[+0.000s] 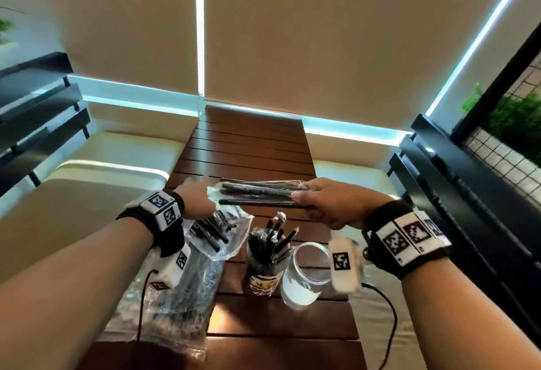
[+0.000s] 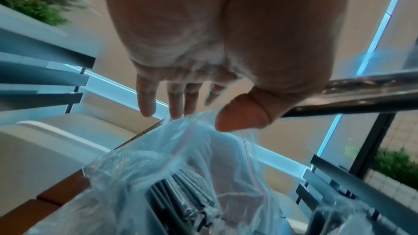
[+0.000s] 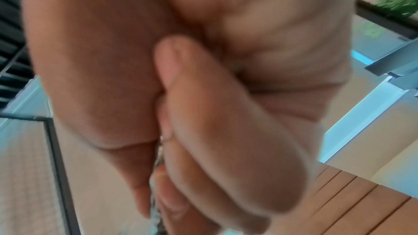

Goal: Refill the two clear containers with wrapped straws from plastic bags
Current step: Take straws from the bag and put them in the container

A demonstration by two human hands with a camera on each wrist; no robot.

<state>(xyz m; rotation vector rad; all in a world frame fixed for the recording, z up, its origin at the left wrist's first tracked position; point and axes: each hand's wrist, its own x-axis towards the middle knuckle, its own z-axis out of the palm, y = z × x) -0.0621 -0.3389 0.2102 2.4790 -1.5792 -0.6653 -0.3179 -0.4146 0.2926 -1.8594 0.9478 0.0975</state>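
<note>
My right hand grips a bundle of black wrapped straws and holds it level above the table. In the right wrist view the curled fingers hide nearly all of it. My left hand is at the mouth of an open plastic bag of straws. The thumb pinches the bag's rim, with the other fingers straight. In front stand a labelled clear container full of straws and an empty clear container.
A second, larger plastic bag of straws lies at the left of the slatted wooden table. Cream bench seats flank the table. Black slatted seat backs and planters stand at both sides.
</note>
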